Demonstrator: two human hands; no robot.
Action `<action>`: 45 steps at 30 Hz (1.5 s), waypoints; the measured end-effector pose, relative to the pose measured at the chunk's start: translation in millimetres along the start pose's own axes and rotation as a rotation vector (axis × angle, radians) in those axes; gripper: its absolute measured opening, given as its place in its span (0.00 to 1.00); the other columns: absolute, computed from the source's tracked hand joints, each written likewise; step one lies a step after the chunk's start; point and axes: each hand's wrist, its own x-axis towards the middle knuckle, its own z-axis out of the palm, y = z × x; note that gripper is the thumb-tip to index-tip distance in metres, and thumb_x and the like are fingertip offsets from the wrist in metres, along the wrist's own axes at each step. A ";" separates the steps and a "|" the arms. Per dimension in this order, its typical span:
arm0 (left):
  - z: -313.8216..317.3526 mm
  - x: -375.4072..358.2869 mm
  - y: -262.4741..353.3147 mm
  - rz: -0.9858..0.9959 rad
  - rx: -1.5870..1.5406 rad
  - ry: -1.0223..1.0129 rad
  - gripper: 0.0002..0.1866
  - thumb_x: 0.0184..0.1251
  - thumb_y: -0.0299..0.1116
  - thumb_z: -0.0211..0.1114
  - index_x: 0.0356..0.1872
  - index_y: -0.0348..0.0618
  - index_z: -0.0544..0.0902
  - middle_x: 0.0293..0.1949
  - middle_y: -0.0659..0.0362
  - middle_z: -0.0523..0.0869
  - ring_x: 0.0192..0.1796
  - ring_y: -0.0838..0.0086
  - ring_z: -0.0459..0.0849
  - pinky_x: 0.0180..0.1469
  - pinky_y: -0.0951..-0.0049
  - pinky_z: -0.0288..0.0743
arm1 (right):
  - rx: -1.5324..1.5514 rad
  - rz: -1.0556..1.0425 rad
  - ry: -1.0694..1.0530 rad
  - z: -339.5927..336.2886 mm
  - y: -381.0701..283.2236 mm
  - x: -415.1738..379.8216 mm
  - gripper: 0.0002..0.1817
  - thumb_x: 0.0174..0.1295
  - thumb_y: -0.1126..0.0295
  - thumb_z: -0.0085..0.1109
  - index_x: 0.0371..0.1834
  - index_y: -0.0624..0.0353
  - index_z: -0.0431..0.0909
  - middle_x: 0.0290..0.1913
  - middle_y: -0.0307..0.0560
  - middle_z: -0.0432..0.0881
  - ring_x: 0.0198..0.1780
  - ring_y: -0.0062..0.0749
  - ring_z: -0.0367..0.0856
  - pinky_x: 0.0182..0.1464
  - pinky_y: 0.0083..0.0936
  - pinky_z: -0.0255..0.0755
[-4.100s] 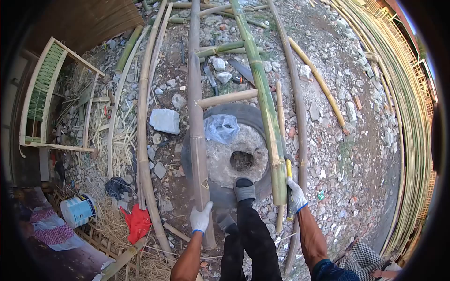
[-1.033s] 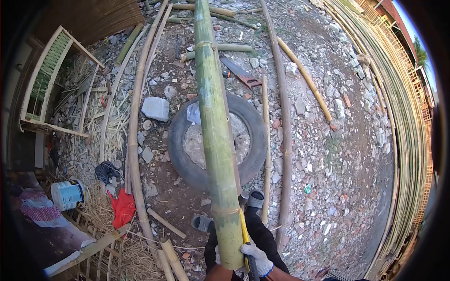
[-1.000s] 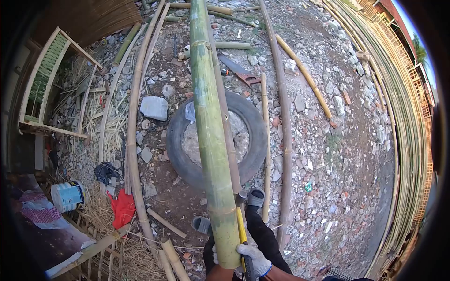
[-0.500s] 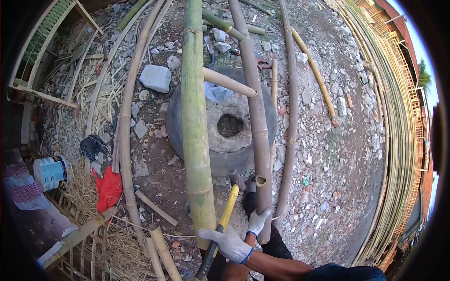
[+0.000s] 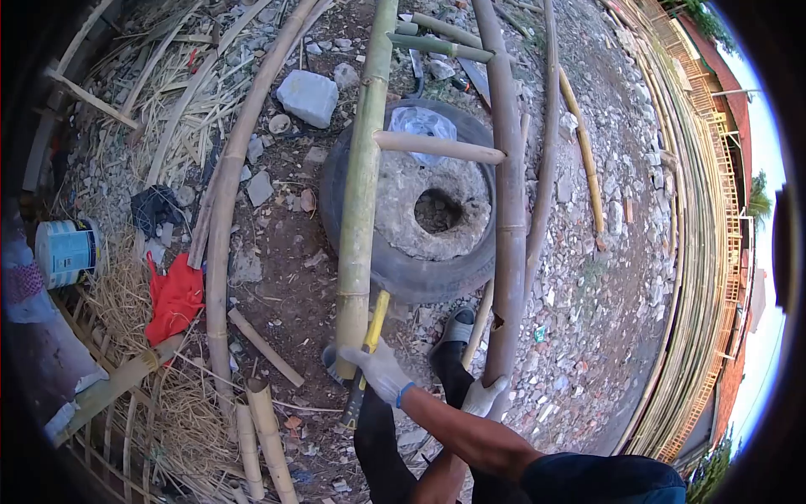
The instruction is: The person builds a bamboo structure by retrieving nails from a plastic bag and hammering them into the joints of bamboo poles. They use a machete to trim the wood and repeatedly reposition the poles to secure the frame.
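Observation:
A bamboo frame with a green-tan left pole (image 5: 361, 210), a brown right pole (image 5: 510, 227) and a round crosspiece (image 5: 441, 149) extends away from me. My arms cross. My right hand (image 5: 382, 370), in a white glove, closes round a long tool with a yellow-and-black handle (image 5: 375, 323); its head does not show. That hand is against the left pole's near end. My left hand (image 5: 484, 396), also gloved, grips the brown pole's near end, below a dark notch in it. Under the frame lies a tyre (image 5: 403, 290) around a concrete block with a hole.
A bamboo pole (image 5: 222, 252) lies left, another (image 5: 541, 168) right. A white stone block (image 5: 308, 98), red cloth (image 5: 176, 298) and blue-white bucket (image 5: 67, 252) are at left. Rubble covers the ground. Long bamboo poles (image 5: 705, 277) are stacked at far right.
My view has shifted, and the frame's near end now sits higher in view. Both hands still hold the same things; the right hand with the tool has moved left and up in view.

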 end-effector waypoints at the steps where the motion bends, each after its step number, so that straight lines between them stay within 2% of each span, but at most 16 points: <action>1: -10.6 3.4 -10.8 0.073 -0.045 0.005 0.29 0.73 0.54 0.75 0.56 0.34 0.86 0.40 0.59 0.90 0.41 0.73 0.87 0.48 0.65 0.80 | 0.015 0.017 -0.029 4.0 13.0 14.1 0.26 0.71 0.63 0.70 0.67 0.62 0.76 0.53 0.46 0.86 0.49 0.29 0.86 0.50 0.30 0.81; 3: -35.0 24.7 -48.0 0.204 -0.163 0.053 0.27 0.73 0.53 0.75 0.52 0.36 0.86 0.37 0.60 0.90 0.37 0.74 0.87 0.42 0.66 0.80 | 0.053 0.053 -0.064 8.4 36.4 30.3 0.24 0.72 0.64 0.69 0.66 0.61 0.76 0.53 0.46 0.86 0.51 0.28 0.85 0.49 0.29 0.81; 4: -47.4 9.5 -30.8 0.133 -0.126 0.063 0.27 0.73 0.52 0.75 0.54 0.35 0.86 0.39 0.58 0.90 0.39 0.71 0.87 0.44 0.65 0.80 | 0.149 0.219 -0.077 8.7 26.2 28.5 0.22 0.72 0.68 0.66 0.66 0.61 0.75 0.51 0.46 0.85 0.51 0.27 0.85 0.49 0.28 0.84; 6: -70.7 -0.5 -18.7 -0.069 -0.079 0.158 0.30 0.72 0.53 0.75 0.58 0.33 0.85 0.43 0.55 0.90 0.43 0.69 0.87 0.48 0.64 0.79 | 0.139 0.206 -0.022 14.7 24.5 17.7 0.23 0.74 0.69 0.65 0.68 0.60 0.73 0.49 0.43 0.85 0.45 0.25 0.86 0.47 0.26 0.87; 8: -101.1 11.3 -24.8 0.008 0.127 0.312 0.32 0.71 0.56 0.75 0.57 0.33 0.85 0.43 0.54 0.91 0.44 0.69 0.87 0.49 0.62 0.80 | 0.153 0.282 -0.102 10.6 -8.4 -23.6 0.21 0.75 0.70 0.64 0.68 0.58 0.71 0.50 0.42 0.86 0.43 0.24 0.87 0.44 0.24 0.85; 10: -95.2 -25.6 32.5 0.120 0.366 0.422 0.30 0.70 0.57 0.73 0.56 0.38 0.85 0.43 0.53 0.91 0.42 0.63 0.89 0.49 0.59 0.82 | 0.122 0.347 -0.212 -11.2 -24.3 -57.4 0.20 0.78 0.71 0.61 0.68 0.57 0.67 0.52 0.42 0.85 0.39 0.21 0.87 0.39 0.19 0.83; 15: -120.3 -1.9 -5.4 0.087 0.576 0.543 0.35 0.65 0.59 0.75 0.61 0.39 0.82 0.51 0.45 0.90 0.52 0.53 0.88 0.57 0.52 0.81 | -0.077 0.178 -0.314 -103.0 -46.8 -123.1 0.23 0.71 0.76 0.62 0.67 0.63 0.69 0.49 0.41 0.83 0.41 0.22 0.82 0.41 0.21 0.79; 18: -130.7 7.0 3.8 0.039 0.747 0.578 0.39 0.61 0.60 0.76 0.63 0.39 0.81 0.55 0.40 0.89 0.58 0.46 0.88 0.61 0.48 0.81 | -0.406 0.206 -0.225 -160.4 -99.3 -163.8 0.15 0.75 0.77 0.61 0.63 0.61 0.74 0.46 0.40 0.83 0.43 0.21 0.81 0.46 0.24 0.78; 21: -126.9 5.0 33.5 -0.176 0.958 0.568 0.43 0.60 0.60 0.76 0.68 0.41 0.77 0.60 0.39 0.88 0.63 0.43 0.87 0.65 0.47 0.80 | -0.184 0.312 -0.082 -236.7 -83.2 -187.9 0.17 0.75 0.80 0.58 0.64 0.61 0.72 0.51 0.44 0.86 0.45 0.25 0.85 0.50 0.24 0.82; 22: -122.9 5.4 41.2 -0.139 0.973 0.604 0.46 0.61 0.59 0.76 0.74 0.41 0.72 0.64 0.39 0.86 0.65 0.44 0.85 0.68 0.48 0.79 | -0.052 0.272 -0.021 -250.3 -99.9 -196.0 0.16 0.73 0.74 0.60 0.61 0.63 0.73 0.48 0.46 0.86 0.43 0.24 0.86 0.47 0.25 0.82; 26: -95.0 9.2 106.0 -0.001 1.078 0.700 0.54 0.65 0.57 0.71 0.86 0.43 0.56 0.73 0.37 0.78 0.72 0.43 0.80 0.74 0.49 0.73 | -0.047 0.282 0.280 -344.9 -79.4 -195.2 0.14 0.72 0.79 0.58 0.59 0.64 0.71 0.48 0.49 0.86 0.39 0.27 0.85 0.41 0.25 0.83; 29: -106.4 21.8 160.7 -0.120 1.077 0.483 0.55 0.67 0.57 0.70 0.87 0.42 0.52 0.77 0.38 0.74 0.75 0.44 0.77 0.76 0.50 0.71 | -0.043 0.298 0.470 -402.2 -57.0 -184.2 0.09 0.72 0.78 0.60 0.51 0.59 0.73 0.39 0.47 0.86 0.29 0.26 0.83 0.31 0.25 0.81; 33: -121.6 36.9 168.4 -0.062 1.110 0.444 0.47 0.70 0.51 0.71 0.80 0.31 0.62 0.77 0.35 0.73 0.78 0.42 0.73 0.79 0.55 0.69 | 0.091 0.448 0.584 -465.3 -34.7 -197.3 0.11 0.71 0.80 0.54 0.54 0.71 0.79 0.37 0.51 0.88 0.25 0.33 0.85 0.30 0.27 0.85; 38: -86.8 66.7 148.0 0.005 0.992 0.720 0.43 0.69 0.53 0.72 0.74 0.33 0.67 0.71 0.34 0.77 0.70 0.39 0.79 0.70 0.46 0.74 | 0.107 0.462 0.584 -469.5 -47.9 -214.3 0.06 0.70 0.75 0.63 0.46 0.61 0.79 0.31 0.42 0.84 0.27 0.27 0.84 0.29 0.25 0.79; 43: -66.8 85.9 119.6 0.134 0.994 0.950 0.35 0.69 0.48 0.74 0.61 0.31 0.69 0.58 0.35 0.79 0.60 0.36 0.84 0.61 0.40 0.78 | 0.082 0.452 0.396 -450.0 -106.0 -194.1 0.12 0.72 0.79 0.59 0.56 0.62 0.73 0.46 0.47 0.86 0.37 0.26 0.85 0.39 0.25 0.82; 45: -70.1 88.3 118.7 0.115 0.986 0.924 0.36 0.70 0.48 0.74 0.63 0.31 0.67 0.61 0.34 0.77 0.61 0.35 0.83 0.63 0.40 0.77 | 0.029 0.400 0.368 -438.0 -123.8 -175.0 0.12 0.72 0.79 0.58 0.57 0.63 0.72 0.47 0.46 0.85 0.38 0.26 0.84 0.41 0.24 0.82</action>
